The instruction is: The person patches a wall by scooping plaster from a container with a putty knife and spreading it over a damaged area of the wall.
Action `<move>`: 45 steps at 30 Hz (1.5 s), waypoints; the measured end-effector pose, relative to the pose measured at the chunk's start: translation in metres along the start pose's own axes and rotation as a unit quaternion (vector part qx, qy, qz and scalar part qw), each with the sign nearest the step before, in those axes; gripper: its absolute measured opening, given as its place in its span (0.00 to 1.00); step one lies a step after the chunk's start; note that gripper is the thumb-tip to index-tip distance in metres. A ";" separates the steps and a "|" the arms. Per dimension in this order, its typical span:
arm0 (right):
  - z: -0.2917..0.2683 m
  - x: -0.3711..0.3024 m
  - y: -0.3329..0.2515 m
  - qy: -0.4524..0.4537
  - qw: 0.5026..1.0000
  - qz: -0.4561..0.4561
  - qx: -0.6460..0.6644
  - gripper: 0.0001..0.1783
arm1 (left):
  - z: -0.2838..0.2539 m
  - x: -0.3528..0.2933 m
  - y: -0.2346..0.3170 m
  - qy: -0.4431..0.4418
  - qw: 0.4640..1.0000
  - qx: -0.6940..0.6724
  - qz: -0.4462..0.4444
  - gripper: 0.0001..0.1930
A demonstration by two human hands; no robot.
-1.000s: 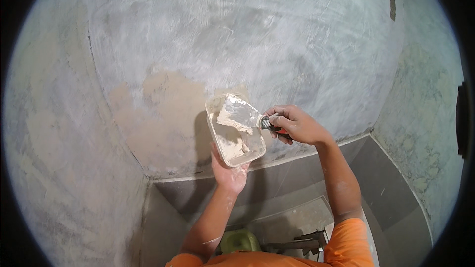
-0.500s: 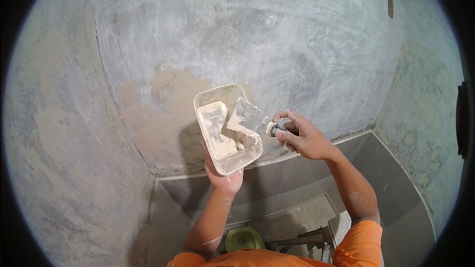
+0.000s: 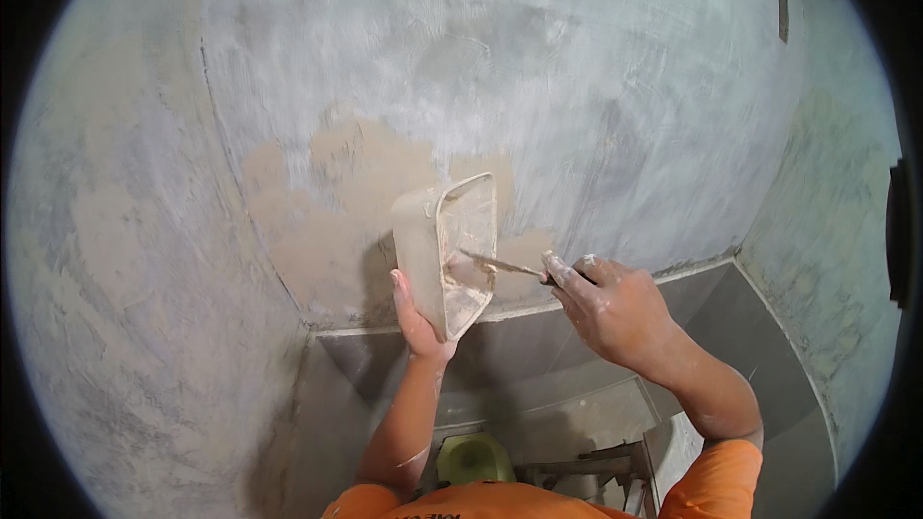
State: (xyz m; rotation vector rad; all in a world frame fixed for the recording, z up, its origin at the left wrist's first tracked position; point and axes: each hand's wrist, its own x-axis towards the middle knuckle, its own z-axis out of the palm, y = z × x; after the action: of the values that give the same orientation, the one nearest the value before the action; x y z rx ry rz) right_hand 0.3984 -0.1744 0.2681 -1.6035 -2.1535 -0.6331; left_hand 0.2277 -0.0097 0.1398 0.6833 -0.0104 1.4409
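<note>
My left hand (image 3: pixel 420 322) grips a whitish plastic tub (image 3: pixel 415 255) from below and behind. The tub is tilted on its side, its mouth turned to the right, with cream-coloured putty smeared inside. In my right hand (image 3: pixel 615 312) is a putty knife (image 3: pixel 510 266), held by its handle with my fingers closed round it. Its blade is seen nearly edge-on and reaches into the tub's mouth; the tip is hard to make out inside. Dried putty whitens my fingers. Behind the tub, a tan patch of putty (image 3: pixel 356 168) covers part of the grey wall (image 3: pixel 577 86).
Dark grey tiles (image 3: pixel 577 341) line the lower wall below a thin ledge. Below stand a green bucket-like container (image 3: pixel 476 459) and a wooden frame (image 3: pixel 596 466). Side walls close in at left and right. A small rectangular slot (image 3: pixel 783 12) sits high on the right.
My left hand has turned the tub from facing me onto its side. My right hand has rolled over, so the knife blade now shows edge-on. The whole view has shifted slightly.
</note>
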 end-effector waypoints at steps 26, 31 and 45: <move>0.041 0.004 -0.020 -0.161 0.955 0.139 0.205 0.23 | 0.001 0.004 -0.033 0.010 0.997 -0.063 -0.052 0.33; 0.036 0.007 -0.012 -0.014 0.996 0.080 0.039 0.23 | 0.006 0.001 -0.033 0.005 0.997 -0.068 -0.040 0.32; 0.066 -0.010 -0.036 -0.197 0.967 0.146 0.075 0.29 | -0.009 0.011 -0.048 0.004 0.993 -0.104 -0.056 0.33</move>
State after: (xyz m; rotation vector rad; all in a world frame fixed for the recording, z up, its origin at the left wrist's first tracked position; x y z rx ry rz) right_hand 0.3645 -0.1538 0.2036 -2.0413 -2.0941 -0.0594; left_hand 0.2699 0.0048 0.1167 0.4993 -0.1116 1.3134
